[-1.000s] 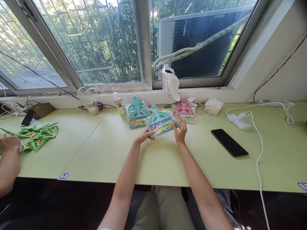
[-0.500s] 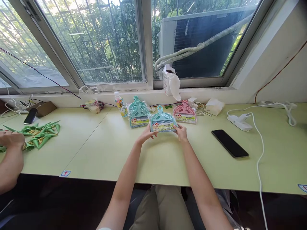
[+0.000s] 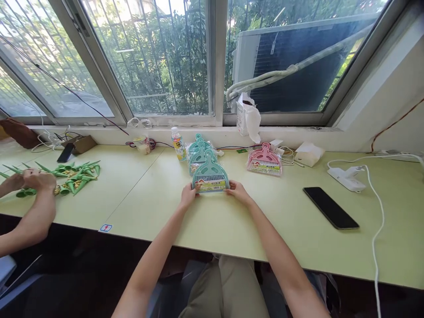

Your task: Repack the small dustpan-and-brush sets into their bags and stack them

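Smooth table point(image 3: 159, 212); fingers point(image 3: 231, 187) grip rounded teal plastic dustpan point(image 3: 210, 171).

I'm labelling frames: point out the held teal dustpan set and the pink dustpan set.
Held teal dustpan set point(image 3: 210, 172), head view: middle of the pan.
Pink dustpan set point(image 3: 264, 161), head view: brush bristles.

Bright daylight enters through the window point(image 3: 159, 66) beyond my fingers point(image 3: 233, 187). Below them, under the table point(image 3: 142, 210), it's mostly dark.

3 green dustpans point(image 3: 210, 170), 1 pink dustpan point(image 3: 265, 155), 2 phones point(image 3: 331, 208), 1 bottle point(image 3: 179, 145), 1 brown box point(image 3: 84, 145) and 1 air conditioner point(image 3: 298, 48) show; the green cones point(image 3: 84, 182) lie too crowded to count.
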Demonstrator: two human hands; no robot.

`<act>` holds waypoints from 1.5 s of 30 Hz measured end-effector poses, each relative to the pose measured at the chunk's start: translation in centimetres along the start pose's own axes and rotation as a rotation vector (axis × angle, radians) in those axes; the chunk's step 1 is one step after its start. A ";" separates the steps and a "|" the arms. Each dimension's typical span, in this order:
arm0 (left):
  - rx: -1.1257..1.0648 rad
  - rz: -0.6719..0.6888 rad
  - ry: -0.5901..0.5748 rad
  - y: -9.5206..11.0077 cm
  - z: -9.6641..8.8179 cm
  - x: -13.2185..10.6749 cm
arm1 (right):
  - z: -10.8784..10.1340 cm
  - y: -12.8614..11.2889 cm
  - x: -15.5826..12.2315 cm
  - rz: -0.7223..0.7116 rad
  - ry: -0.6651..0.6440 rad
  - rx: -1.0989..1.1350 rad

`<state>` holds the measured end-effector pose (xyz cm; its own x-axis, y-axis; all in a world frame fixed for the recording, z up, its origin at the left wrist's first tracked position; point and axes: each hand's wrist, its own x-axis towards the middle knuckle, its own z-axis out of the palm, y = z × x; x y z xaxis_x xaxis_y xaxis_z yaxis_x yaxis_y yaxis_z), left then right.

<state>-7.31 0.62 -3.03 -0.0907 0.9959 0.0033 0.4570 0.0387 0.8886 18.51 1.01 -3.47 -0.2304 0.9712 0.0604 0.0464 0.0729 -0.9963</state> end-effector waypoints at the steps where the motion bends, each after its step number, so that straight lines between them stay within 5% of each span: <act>1: 0.093 0.019 0.042 -0.1 -0.3 0.0 | 0.6 0.4 0.4 -0.009 0.049 -0.052; 6: 0.447 0.071 0.252 -0.1 -0.4 0.8 | 2.9 1.1 2.4 -0.081 0.301 -0.496; 11: 0.459 0.033 0.381 -0.7 -0.2 3.0 | 4.1 1.1 5.1 -0.055 0.404 -0.744; 22: 0.263 0.098 0.367 -0.3 0.1 8.7 | 5.3 1.2 10.1 -0.046 0.573 -0.747; 31: 0.446 0.155 0.518 2.1 0.8 8.8 | 5.1 1.2 12.3 -0.003 0.491 -0.755; 33: 0.540 0.257 0.460 2.5 1.7 8.2 | 4.8 1.3 12.6 0.018 0.484 -0.743; 37: 0.660 0.507 0.140 2.5 4.6 7.0 | 4.4 1.4 12.7 0.016 0.493 -0.699; 41: 0.699 0.453 0.086 2.1 6.1 5.9 | 4.3 1.5 12.6 0.023 0.512 -0.667; 45: 0.654 0.356 0.059 1.6 4.8 5.8 | 4.2 1.4 12.7 0.036 0.536 -0.628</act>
<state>-2.83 6.87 -3.75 0.1218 0.9520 0.2807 0.8992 -0.2256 0.3749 11.56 12.44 -4.37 0.2691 0.9403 0.2083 0.6159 -0.0017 -0.7878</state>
